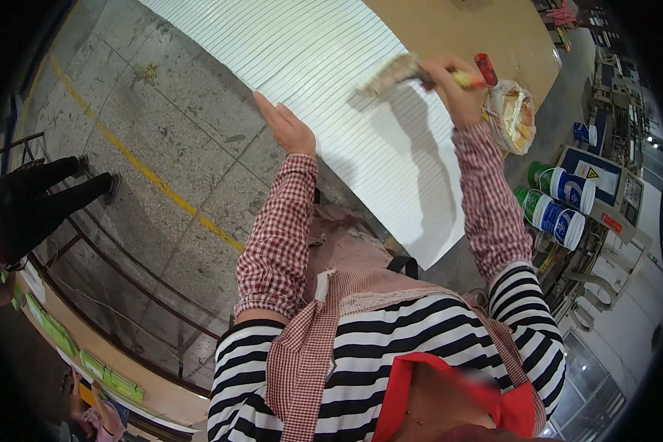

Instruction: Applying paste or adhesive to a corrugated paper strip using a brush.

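A broad white sheet with thin parallel lines (324, 66) lies over the work table in front of me. My right hand (457, 92) is wrapped round the handle of a wide paintbrush (394, 75) above the sheet's right side. Its pale bristles point left and are smeared by motion; whether they touch the sheet I cannot tell. At the left edge of the sheet, my left hand (291, 131) rests with its fingers stretched out and nothing in it. Just right of my right hand stands a plastic-lined tub (513, 118) with yellowish, caked stuff on it.
A red cylinder (485, 68) sits beside the tub on the brown board (457, 29). Lower right stand several white, blue and green pails (563, 222). On the left, a person in black trousers (44, 184) stands by a metal frame (125, 261). Another person is at lower left.
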### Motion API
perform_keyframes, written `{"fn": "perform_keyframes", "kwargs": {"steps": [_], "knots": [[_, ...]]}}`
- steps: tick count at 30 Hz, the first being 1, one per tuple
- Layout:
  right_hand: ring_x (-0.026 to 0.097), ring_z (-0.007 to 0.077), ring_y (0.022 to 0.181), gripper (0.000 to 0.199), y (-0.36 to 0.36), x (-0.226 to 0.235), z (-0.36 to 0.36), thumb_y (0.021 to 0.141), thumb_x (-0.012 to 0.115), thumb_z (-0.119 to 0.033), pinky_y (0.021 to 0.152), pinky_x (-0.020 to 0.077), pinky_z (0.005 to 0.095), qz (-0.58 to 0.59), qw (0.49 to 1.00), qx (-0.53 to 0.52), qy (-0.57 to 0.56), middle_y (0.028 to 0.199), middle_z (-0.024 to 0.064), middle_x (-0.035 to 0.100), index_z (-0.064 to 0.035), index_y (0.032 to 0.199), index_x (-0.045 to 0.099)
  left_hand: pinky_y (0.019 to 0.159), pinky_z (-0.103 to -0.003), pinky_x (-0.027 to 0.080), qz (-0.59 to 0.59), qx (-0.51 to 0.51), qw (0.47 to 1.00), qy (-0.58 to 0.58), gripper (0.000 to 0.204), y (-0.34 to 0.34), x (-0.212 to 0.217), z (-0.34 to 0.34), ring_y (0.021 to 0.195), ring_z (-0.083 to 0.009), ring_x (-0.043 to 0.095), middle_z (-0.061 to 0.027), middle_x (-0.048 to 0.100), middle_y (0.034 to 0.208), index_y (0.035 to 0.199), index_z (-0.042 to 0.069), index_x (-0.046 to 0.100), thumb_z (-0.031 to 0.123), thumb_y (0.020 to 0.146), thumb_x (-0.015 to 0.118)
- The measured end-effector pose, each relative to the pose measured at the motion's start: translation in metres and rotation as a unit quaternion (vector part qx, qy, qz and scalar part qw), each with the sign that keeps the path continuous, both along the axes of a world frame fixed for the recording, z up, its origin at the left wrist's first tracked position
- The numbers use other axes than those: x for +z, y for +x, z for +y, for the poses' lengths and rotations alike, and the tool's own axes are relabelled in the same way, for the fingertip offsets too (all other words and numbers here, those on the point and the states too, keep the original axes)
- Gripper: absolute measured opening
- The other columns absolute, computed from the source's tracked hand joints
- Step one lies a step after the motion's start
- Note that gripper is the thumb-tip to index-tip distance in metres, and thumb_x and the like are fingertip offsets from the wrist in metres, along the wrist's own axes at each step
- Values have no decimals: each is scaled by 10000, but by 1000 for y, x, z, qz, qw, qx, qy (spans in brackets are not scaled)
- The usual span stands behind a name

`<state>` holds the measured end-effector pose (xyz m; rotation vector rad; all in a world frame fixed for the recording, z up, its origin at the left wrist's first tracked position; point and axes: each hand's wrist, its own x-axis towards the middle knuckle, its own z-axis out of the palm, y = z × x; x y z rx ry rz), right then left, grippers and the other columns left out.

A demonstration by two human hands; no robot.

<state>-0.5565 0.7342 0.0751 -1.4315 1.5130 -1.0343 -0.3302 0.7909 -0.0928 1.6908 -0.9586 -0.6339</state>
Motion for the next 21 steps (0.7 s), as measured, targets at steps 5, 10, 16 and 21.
{"fn": "perform_keyframes", "kwargs": {"steps": [5,10,16,21], "knots": [[587,114,629,136,-16,-30,7,818,689,-122,584,472,254,44,997,8,66,717,49,635,-9,761,639,1147,-423,230,4,3,1000,1,535,3,-1,0,1396,-387,216,-271,181,1506,1452,-81,133,221,1027,253],[597,106,597,126,-72,-7,86,828,663,-93,562,490,241,59,990,-19,128,693,43,627,1,751,631,1154,-421,217,37,0,999,-28,533,2,-3,0,1403,-378,202,-271,168,1510,1446,-93,135,203,1023,268],[639,142,775,214,-55,45,50,918,562,-170,690,533,262,-133,984,-69,93,1101,142,615,-3,1053,570,1159,-431,199,28,7,999,-31,533,1,-5,-2,1416,-370,165,-264,110,1526,1445,-97,133,190,1020,275],[612,166,912,355,-55,42,-3,972,511,-267,846,511,271,-281,955,-36,87,1332,176,496,-4,1209,522,1160,-457,176,-26,31,999,-32,545,1,-9,-2,1425,-370,124,-261,84,1531,1448,-98,117,201,1020,272]]}}
